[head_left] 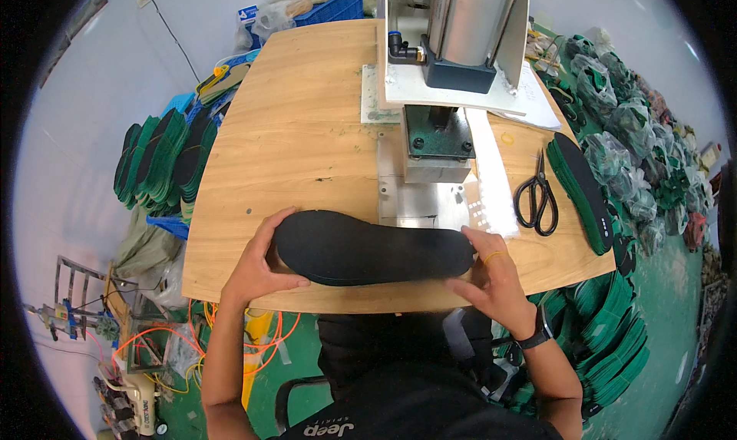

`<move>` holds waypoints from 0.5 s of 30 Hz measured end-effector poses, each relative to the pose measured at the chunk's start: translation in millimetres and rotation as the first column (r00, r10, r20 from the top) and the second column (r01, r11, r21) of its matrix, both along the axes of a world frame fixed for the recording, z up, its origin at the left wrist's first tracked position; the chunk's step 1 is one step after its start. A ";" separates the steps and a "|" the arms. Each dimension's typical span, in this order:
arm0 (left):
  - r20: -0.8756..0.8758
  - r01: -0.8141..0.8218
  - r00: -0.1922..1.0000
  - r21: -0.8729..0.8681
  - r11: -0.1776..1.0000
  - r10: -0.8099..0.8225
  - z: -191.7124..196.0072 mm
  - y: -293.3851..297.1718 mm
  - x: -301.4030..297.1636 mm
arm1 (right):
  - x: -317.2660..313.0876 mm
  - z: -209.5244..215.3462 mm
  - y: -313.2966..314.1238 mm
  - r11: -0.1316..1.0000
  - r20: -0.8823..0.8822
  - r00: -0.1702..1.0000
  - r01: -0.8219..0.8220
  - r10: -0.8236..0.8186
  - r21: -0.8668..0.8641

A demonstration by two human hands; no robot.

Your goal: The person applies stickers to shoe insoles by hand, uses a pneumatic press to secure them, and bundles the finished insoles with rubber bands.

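Observation:
A black insole (pixel 368 248) lies sideways between my hands at the near edge of the wooden table. My left hand (pixel 265 263) is closed around its wider end, thumb at the near side and fingers behind it. At the narrower end, my right hand (pixel 495 279) grips with the fingers at its tip and the thumb toward the near edge. Just behind the insole is the metal base plate (pixel 426 202) of a press. The press head (pixel 437 144), a dark block over a silver one, stands above that plate.
Black scissors (pixel 537 202) lie on the right of the table (pixel 307 117), beside a stack of black and green insoles (pixel 580 190). More insole stacks (pixel 165 160) stand at the left. Bagged green pieces (pixel 629 133) cover the floor at right. Orange hoses (pixel 161 332) run below left.

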State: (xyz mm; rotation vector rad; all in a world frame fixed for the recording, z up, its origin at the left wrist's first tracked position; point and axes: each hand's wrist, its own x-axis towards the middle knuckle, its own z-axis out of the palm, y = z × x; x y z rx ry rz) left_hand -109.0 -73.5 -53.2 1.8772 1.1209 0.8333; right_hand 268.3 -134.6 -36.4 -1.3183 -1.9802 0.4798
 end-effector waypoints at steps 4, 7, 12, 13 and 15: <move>0.083 -0.009 0.996 -0.007 1.000 0.009 0.2 -1.1 5.3 | 0.3 -5.3 2.2 0.999 -0.005 1.000 -0.019 0.019 0.042; 0.159 0.009 0.987 -0.030 0.999 -0.004 -3.1 -0.9 2.9 | -1.1 -3.3 3.1 0.997 0.008 1.000 -0.023 0.022 0.068; 0.196 0.054 0.980 -0.041 0.998 -0.045 -4.3 0.6 0.4 | -2.3 -5.0 3.1 0.998 -0.007 1.000 -0.016 0.016 0.061; 0.187 0.056 0.981 -0.038 0.998 -0.048 -5.2 1.4 -0.3 | -2.3 -4.9 2.7 0.999 -0.020 1.000 -0.013 0.014 0.049; 0.186 0.066 0.981 -0.023 0.998 -0.060 -6.9 2.4 -1.6 | -2.3 -5.5 2.9 0.998 -0.011 1.000 -0.020 0.021 0.061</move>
